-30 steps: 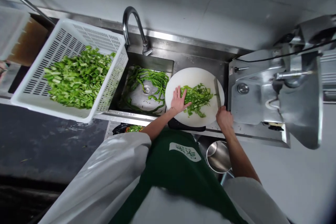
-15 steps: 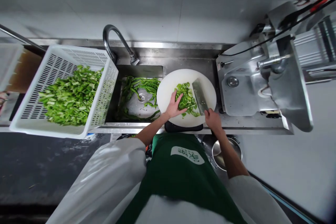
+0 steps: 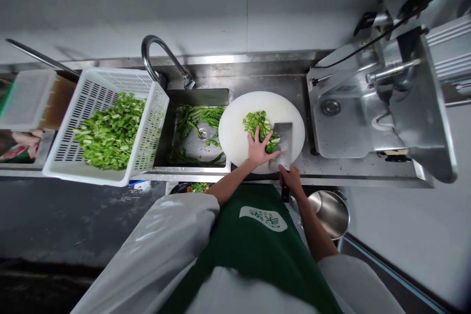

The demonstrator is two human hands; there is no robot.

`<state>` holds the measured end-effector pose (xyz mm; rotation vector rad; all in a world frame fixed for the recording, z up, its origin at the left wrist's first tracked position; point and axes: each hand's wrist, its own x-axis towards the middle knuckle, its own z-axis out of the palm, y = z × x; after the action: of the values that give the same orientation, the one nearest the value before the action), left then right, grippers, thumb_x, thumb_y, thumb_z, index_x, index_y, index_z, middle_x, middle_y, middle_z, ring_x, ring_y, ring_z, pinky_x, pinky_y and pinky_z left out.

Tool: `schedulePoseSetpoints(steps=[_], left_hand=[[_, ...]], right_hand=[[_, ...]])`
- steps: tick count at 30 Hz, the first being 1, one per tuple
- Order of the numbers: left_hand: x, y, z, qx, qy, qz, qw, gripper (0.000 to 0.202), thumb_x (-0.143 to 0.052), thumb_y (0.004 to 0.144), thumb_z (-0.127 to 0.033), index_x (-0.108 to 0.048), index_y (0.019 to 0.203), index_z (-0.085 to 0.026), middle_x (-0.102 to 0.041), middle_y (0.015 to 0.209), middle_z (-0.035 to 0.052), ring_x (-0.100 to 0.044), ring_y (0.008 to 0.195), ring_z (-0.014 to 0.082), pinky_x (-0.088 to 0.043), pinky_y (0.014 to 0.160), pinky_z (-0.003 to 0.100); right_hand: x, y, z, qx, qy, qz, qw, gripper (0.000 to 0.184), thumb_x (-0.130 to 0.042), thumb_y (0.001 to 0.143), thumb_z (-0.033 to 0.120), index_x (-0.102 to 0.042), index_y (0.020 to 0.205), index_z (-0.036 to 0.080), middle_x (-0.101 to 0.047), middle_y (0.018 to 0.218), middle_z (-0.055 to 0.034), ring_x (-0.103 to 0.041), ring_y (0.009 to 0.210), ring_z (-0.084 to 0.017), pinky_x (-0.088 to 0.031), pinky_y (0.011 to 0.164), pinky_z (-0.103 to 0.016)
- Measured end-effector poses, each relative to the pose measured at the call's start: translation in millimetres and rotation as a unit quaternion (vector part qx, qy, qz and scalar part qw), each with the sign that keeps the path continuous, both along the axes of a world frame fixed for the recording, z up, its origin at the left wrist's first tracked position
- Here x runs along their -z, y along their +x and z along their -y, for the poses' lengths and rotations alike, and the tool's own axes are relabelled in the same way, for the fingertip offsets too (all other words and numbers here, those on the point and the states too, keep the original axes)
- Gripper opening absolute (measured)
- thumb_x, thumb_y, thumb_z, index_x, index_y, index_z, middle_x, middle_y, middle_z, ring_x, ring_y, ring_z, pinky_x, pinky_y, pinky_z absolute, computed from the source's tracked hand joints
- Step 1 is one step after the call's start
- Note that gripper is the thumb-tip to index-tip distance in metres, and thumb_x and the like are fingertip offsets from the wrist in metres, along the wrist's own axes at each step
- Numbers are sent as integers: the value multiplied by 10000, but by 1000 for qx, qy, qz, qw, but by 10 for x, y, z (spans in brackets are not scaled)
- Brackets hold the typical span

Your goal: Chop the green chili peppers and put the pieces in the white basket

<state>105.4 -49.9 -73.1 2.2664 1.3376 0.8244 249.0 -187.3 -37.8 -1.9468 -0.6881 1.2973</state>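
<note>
A round white cutting board [image 3: 237,130] lies on the steel counter beside the sink. A pile of chopped green vegetables [image 3: 257,122] sits on it. My left hand [image 3: 258,147] rests flat on the near part of the pile, fingers spread. My right hand [image 3: 289,176] grips the dark handle of a cleaver [image 3: 283,142], whose broad blade lies nearly flat on the board right of the greens.
A white slotted basket [image 3: 154,108] of cut greens stands at the left, over the sink's edge. The sink [image 3: 191,144] holds long green stalks under a curved tap [image 3: 162,59]. A steel machine [image 3: 386,103] stands at the right. A steel pot [image 3: 329,213] sits below the counter.
The cleaver went from standing on edge at the board's right to lying flat beside the greens. The greens are gathered tighter, and my left hand has moved right over them.
</note>
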Motion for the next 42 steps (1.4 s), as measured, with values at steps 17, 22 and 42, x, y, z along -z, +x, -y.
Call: schedulePoseSetpoints(steps=[17,22,42], left_hand=[[-389,160,203,86,13,1,996,525,-691,951,-532,-677,1406,-272,-248,1729,115,-214,1571,456,-292,1232,685],[-716,-194,70,52,50,11,997,512,-706,944,-530,-692,1387,-276,-237,1731,107,-216,1576,438,-300,1255,640],[-1665,-5677,-1133,-607,-101,-39,787,559,-670,960,-337,-577,1501,-233,-304,1703,174,-259,1565,466,-293,1182,761]], right_hand=[[65,-657,70,86,119,-94,985,526,-718,773,705,-428,734,267,-457,431,104,-426,313,-100,-356,320,-227],[-185,-971,-99,73,153,-80,982,491,-731,804,641,-433,697,266,-472,422,88,-438,306,-103,-358,316,-226],[-1427,-4611,-2282,-357,179,-155,904,338,-669,905,504,-462,818,250,-470,455,114,-465,323,-89,-357,324,-175]])
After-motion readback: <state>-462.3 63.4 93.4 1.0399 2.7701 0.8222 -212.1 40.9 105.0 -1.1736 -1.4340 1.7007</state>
